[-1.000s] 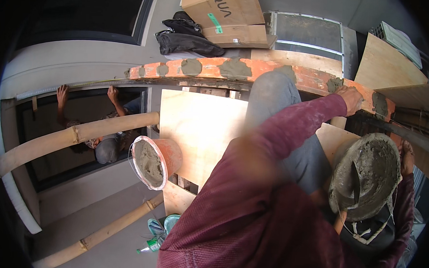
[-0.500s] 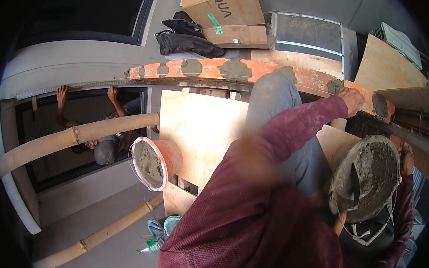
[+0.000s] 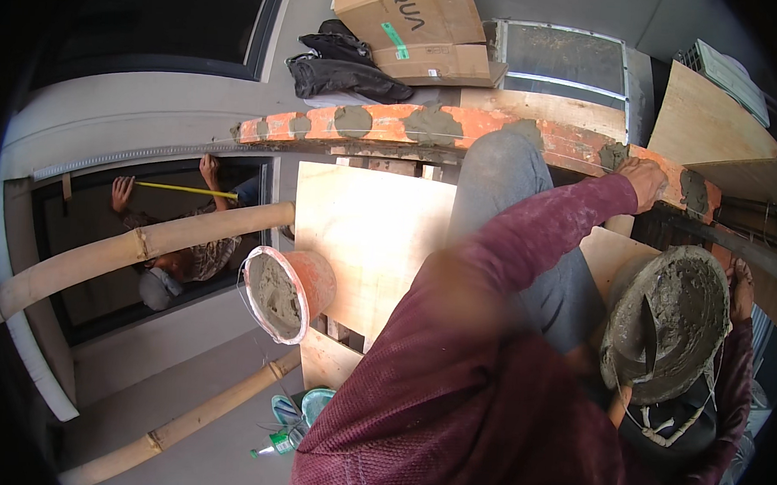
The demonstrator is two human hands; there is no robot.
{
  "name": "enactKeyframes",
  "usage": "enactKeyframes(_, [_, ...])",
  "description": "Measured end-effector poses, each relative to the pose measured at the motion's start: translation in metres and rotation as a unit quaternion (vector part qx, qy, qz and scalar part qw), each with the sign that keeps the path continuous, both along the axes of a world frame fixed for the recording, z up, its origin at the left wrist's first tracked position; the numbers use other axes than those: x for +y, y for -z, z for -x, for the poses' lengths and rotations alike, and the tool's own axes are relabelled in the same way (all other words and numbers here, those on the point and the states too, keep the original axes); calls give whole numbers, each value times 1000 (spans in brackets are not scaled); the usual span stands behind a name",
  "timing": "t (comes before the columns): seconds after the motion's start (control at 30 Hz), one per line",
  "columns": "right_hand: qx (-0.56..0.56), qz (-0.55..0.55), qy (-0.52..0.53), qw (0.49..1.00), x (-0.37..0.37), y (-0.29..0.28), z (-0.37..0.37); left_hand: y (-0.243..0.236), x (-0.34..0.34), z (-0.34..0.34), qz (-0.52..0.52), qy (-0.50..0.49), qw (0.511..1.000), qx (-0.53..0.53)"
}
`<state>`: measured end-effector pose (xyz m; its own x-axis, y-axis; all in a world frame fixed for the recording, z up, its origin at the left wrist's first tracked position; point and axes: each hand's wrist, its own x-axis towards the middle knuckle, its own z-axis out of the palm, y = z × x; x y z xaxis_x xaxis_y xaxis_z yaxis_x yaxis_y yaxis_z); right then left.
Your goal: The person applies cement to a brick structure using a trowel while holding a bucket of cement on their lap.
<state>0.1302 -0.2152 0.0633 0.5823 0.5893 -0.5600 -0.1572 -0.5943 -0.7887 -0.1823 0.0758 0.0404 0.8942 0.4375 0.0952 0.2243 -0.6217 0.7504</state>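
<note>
A row of orange-red bricks [image 3: 575, 145] with grey mortar patches curves across the work, and a thin string runs along it. My left hand [image 3: 643, 182] rests on the row's right part with fingers curled; whether something is within them is hidden. Farther right, my right hand [image 3: 740, 291] reaches past the mortar bucket [image 3: 614, 339], its fingers partly hidden near the bricks' end. Grey mortar coats the inside of that bucket, where a trowel [image 3: 648, 336] stands with its wooden handle by the rim. My bent knee [image 3: 505, 165] is against the bricks.
An orange bucket of mortar [image 3: 317, 283] stands beside a plywood board [image 3: 362, 241]. Bamboo poles [image 3: 172, 237] cross the left side. Below, another person's hands [image 3: 124, 192] stretch a yellow tape measure [image 3: 183, 188]. A cardboard box [image 3: 432, 36] and dark cloth [image 3: 348, 72] lie at the back.
The other person's hands have come down slightly from the ledge, with a yellow tape now stretched between them, and their head has shifted left. My hands stay in nearly the same places.
</note>
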Motion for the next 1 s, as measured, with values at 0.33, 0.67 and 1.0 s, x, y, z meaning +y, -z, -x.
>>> enactKeyframes(0.33, [10,0,-19,1000,0,6,3,1,0,1,-19,-1,998,-58])
enactKeyframes(0.67, [-73,19,-6,997,12,-6,19,-6,3,2,-3,31,999,8])
enactKeyframes(1.0, [52,17,89,994,17,-22,32,-40,-1,1,-15,32,996,80])
